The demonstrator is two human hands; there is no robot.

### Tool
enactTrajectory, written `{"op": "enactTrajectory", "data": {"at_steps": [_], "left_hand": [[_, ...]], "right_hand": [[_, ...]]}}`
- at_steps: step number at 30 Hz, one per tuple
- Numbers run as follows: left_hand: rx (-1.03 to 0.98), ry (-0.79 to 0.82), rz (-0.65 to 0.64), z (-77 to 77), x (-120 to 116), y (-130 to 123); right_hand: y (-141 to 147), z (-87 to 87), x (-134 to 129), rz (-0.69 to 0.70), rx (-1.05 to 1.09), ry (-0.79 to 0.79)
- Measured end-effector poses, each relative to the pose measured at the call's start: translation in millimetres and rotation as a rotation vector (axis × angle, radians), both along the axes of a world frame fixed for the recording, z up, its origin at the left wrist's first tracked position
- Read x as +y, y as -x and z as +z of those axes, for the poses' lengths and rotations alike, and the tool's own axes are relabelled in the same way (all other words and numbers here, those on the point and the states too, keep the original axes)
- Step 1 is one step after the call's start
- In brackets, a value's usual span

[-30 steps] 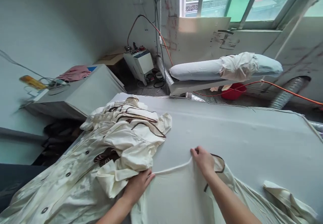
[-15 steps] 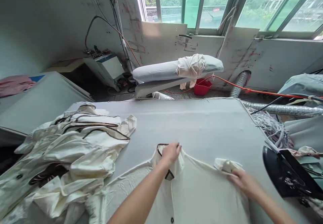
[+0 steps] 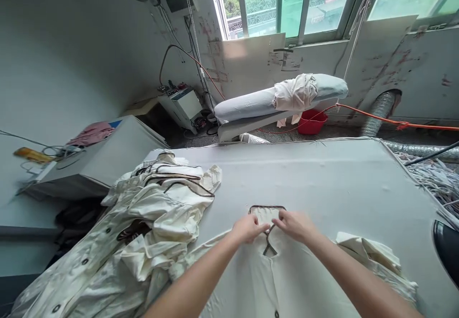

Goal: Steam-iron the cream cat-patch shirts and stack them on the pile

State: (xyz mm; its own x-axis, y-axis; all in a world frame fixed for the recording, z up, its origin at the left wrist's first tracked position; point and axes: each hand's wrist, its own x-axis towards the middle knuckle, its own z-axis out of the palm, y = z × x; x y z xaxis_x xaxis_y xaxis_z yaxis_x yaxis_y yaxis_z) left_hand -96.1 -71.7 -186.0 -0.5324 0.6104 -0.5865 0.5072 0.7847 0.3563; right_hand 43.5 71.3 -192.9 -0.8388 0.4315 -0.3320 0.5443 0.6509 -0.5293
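A cream garment (image 3: 297,279) with dark piping at its collar (image 3: 267,209) lies spread on the pale padded table (image 3: 287,174). At the left side of the collar, my left hand (image 3: 248,228) pinches the fabric between thumb and fingers. My right hand (image 3: 293,224) grips the collar's right side, a short gap from the left one. Below the hands, the dark-edged neck opening runs down to a button placket. One sleeve (image 3: 375,256) lies crumpled to the right of my right forearm.
Piled cream garments (image 3: 158,217) with dark trim cover the table's left. A black iron (image 3: 446,251) sits at the right edge. Beyond the table are a padded sleeve board (image 3: 279,99), a red basin (image 3: 311,122) and an orange hose (image 3: 373,113).
My right hand has left the sleeve and moved to the collar. My left hand has shifted to the collar's left side. The collar is now spread wider, and the view has turned left.
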Motion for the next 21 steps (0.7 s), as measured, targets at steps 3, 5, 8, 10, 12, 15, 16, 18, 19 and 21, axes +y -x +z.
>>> {"op": "enactTrajectory", "data": {"at_steps": [3, 5, 8, 10, 12, 15, 16, 18, 19, 21], "left_hand": [[0.022, -0.195, 0.159, -22.6, -33, -16], [0.017, -0.406, 0.285, -32.9, -71, -20], [0.046, -0.524, 0.299, -35.6, -131, -14], [0.157, -0.420, 0.054, -30.3, -153, -9], [0.289, -0.400, -0.202, -24.6, -157, -12], [0.395, -0.483, -0.429, -23.3, -139, -25], [0.377, -0.493, -0.474, -24.5, -131, -28], [0.289, -0.479, -0.490, -26.3, -116, -27], [0.235, -0.456, -0.464, -25.9, -109, -22], [0.164, -0.339, -0.382, -20.9, -94, -8]], "right_hand": [[-15, -18.0, -18, -0.139, -0.033, -0.009], [-49, -30.3, -30, -0.278, 0.016, -0.057], [-107, -47.2, -40, -0.407, 0.198, -0.272], [-134, -55.1, -43, -0.319, 0.286, -0.461], [-146, -57.8, -45, -0.145, 0.312, -0.587], [-138, -52.2, -45, 0.096, 0.313, -0.532], [-131, -48.7, -43, 0.132, 0.281, -0.439], [-114, -41.4, -33, 0.097, 0.160, -0.235], [-104, -38.0, -27, 0.042, 0.094, -0.165], [-84, -32.1, -16, -0.071, -0.013, -0.137]]}}
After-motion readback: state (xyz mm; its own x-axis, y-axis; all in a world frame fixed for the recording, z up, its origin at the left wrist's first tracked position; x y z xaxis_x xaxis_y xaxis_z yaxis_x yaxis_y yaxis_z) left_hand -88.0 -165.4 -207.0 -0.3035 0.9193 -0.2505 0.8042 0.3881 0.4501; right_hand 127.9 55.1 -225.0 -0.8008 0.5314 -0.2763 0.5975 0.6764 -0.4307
